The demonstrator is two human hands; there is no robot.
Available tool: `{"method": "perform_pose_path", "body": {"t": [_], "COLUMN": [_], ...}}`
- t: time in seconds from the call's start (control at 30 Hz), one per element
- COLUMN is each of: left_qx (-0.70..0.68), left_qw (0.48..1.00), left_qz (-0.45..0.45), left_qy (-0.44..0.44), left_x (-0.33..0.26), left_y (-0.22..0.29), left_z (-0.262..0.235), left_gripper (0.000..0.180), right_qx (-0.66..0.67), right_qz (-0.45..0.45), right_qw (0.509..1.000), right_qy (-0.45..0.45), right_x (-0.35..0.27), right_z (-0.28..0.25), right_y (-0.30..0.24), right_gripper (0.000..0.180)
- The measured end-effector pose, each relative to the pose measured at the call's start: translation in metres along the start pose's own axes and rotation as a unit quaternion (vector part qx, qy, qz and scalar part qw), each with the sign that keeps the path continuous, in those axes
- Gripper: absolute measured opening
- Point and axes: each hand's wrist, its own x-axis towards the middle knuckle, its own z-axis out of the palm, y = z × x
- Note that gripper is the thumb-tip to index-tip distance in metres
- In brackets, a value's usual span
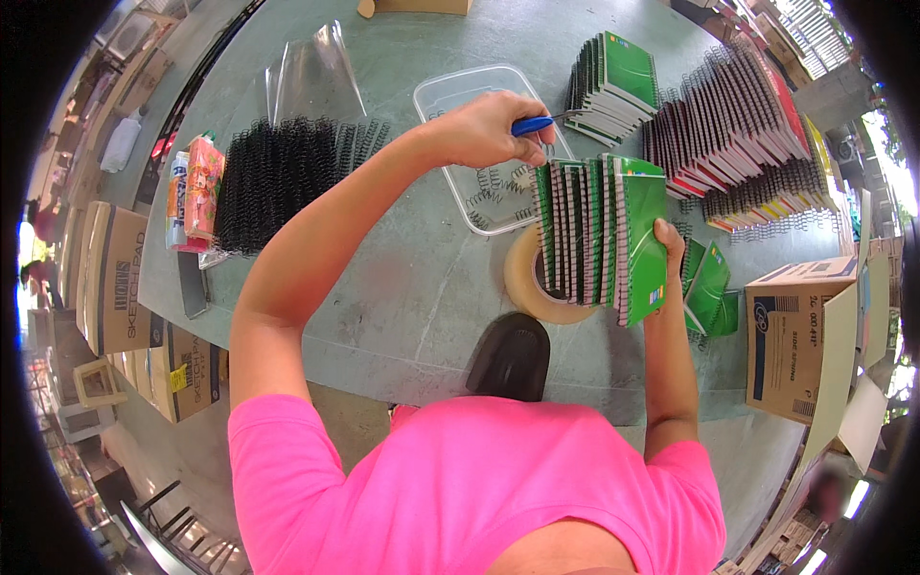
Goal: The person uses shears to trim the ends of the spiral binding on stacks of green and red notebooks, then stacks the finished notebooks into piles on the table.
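The left hand (494, 129) has its fingers curled around a blue-handled tool (533, 126), with the fingertips right by the upper ends of the coils on a bundle of green notebooks (640, 230); whether they touch the wire I cannot tell. The right hand (672, 251) grips the bundle at its right edge, thumb on the front cover, other fingers hidden; held so, the books seem steadied with their bound edges towards the tool. The bundle stands tilted over a tape roll (518, 270) on the bench (402, 335); whether the roll props it is unclear. Just beyond, a clear tub (431, 93) holds short wire bits (492, 182), its walls probably keeping them from scattering. Black coils (278, 187) stand bunched at left, apparently grouped for easy reach, and more notebooks (728, 120) are stacked at far right.
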Motion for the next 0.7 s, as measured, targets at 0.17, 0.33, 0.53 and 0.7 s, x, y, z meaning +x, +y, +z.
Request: {"method": "perform_pose_path", "body": {"t": [0.17,0.33,0.53,0.7], "left_qx": [-0.101,-0.01,-0.417,-0.463], "left_qw": [0.991,0.967,0.878,0.844], "left_qz": [-0.08,-0.228,-0.185,-0.179], "left_qy": [0.02,0.113,-0.144,-0.204], "left_x": [0.002,-0.016,-0.047,-0.048], "left_y": [0.036,0.02,0.036,0.041], "left_z": [0.0,-0.01,0.008,0.014], "left_gripper": [0.024,0.029,0.044,0.048], "right_qx": [0.003,0.072,0.11,0.129], "right_qz": [-0.006,-0.094,-0.154,-0.186], "right_qw": [1.0,0.989,0.963,0.957], "right_qy": [0.0,-0.091,-0.191,-0.184], "right_x": [0.001,-0.004,-0.008,-0.012], "right_z": [0.004,-0.026,-0.023,-0.042], "right_y": [0.0,0.009,0.019,0.031], "right_gripper": [0.053,0.057,0.061,0.063]}}
